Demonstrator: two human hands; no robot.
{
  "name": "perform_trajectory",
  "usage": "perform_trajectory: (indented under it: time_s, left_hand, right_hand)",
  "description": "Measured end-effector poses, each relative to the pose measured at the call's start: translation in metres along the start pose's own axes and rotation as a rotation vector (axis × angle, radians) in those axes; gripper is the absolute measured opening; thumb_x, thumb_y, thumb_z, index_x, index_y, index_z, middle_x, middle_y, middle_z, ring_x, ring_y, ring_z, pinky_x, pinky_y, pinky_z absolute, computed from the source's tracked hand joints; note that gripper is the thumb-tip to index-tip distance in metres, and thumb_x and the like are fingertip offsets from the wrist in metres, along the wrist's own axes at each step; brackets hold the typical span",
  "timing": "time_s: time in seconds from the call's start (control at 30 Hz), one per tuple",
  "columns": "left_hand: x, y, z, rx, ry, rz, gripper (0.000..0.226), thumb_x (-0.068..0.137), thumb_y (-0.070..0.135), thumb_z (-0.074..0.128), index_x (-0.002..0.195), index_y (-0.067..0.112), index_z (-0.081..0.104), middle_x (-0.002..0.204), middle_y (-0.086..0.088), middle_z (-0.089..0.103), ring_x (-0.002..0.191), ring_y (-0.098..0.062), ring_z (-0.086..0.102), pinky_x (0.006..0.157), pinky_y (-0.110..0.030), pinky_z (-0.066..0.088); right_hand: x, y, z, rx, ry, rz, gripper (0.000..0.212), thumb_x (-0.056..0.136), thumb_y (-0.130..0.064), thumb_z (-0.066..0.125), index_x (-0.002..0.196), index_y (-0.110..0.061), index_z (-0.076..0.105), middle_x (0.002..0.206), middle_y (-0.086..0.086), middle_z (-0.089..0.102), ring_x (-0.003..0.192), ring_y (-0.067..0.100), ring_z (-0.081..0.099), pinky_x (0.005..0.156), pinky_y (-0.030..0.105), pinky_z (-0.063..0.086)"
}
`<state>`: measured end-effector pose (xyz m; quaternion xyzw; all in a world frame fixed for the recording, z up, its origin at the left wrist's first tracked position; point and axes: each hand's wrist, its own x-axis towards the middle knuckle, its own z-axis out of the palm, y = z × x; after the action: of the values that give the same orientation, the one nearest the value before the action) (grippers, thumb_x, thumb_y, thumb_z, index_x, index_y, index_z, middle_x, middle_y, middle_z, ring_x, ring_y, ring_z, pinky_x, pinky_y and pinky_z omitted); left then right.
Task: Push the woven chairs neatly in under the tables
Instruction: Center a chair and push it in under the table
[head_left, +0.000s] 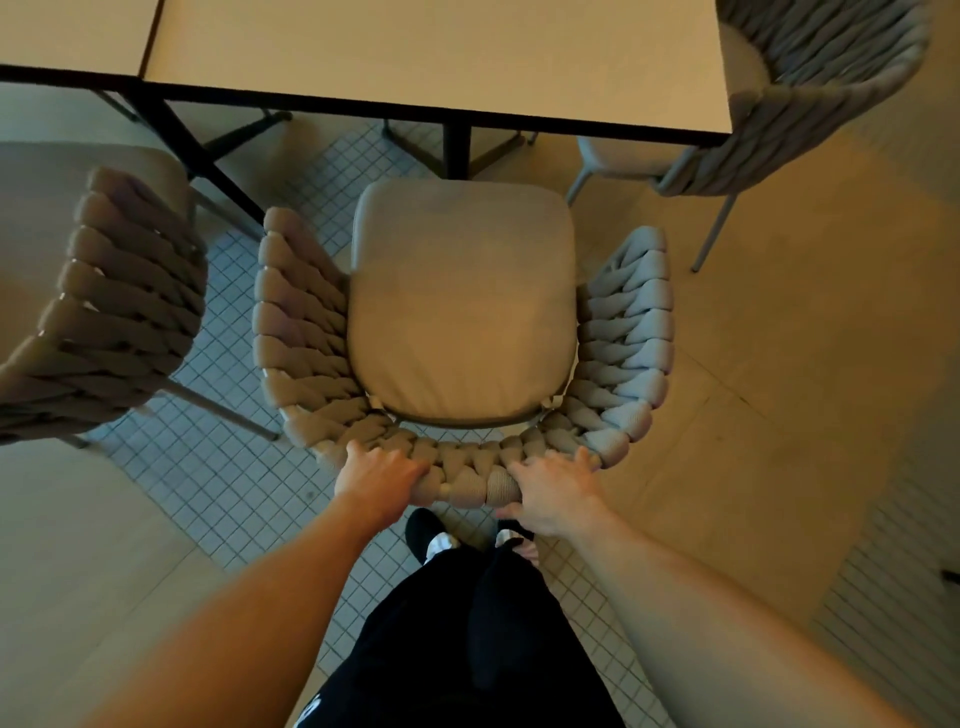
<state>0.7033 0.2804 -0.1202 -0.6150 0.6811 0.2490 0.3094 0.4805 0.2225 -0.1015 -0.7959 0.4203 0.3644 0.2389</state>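
Gripping woven chair (462, 312) back: left hand (376, 480), right hand (558, 493).

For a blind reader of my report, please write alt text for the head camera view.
Both hands, left hand and right hand, grip the woven back of a cushioned chair facing a pale table. Two more woven chairs stand at either side.

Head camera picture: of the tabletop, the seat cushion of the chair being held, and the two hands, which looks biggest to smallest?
1. Tabletop, though cropped at the top edge.
2. Seat cushion.
3. Left hand and right hand look alike; I would not rank them.
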Motion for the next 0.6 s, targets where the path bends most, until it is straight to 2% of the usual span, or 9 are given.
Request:
perform_trajectory:
  time_s: [0.17,0.4,0.6]
  left_hand:
    - [-0.007,0.012,0.001,-0.011,0.006,-0.008,0.038,0.098,0.019,0.045,0.131,0.038,0.049,0.119,0.004,0.063,0.113,-0.024,0.060,0.096,-0.048,0.034]
    - [0.018,-0.002,-0.022,-0.017,0.029,-0.042,0.050,0.097,0.014,0.048,0.138,0.042,0.046,0.121,0.005,0.064,0.113,-0.024,0.061,0.097,-0.049,0.032]
    - [0.033,-0.008,-0.037,-0.018,0.062,-0.054,0.048,0.095,0.014,0.048,0.132,0.043,0.046,0.116,0.007,0.065,0.112,-0.023,0.063,0.104,-0.054,0.026]
  right_hand:
    - [-0.008,0.005,0.004,0.029,0.003,0.013,0.059,0.091,-0.068,0.054,0.132,-0.026,0.055,0.133,0.001,0.061,0.131,0.028,0.047,0.107,0.063,0.025]
    - [0.015,0.015,-0.019,0.018,0.069,0.012,0.056,0.089,-0.071,0.056,0.125,-0.028,0.057,0.126,0.001,0.064,0.127,0.029,0.052,0.104,0.062,0.029]
    - [0.025,0.023,-0.035,0.016,0.063,0.015,0.056,0.091,-0.070,0.054,0.127,-0.027,0.056,0.126,0.004,0.063,0.126,0.031,0.052,0.103,0.063,0.031]
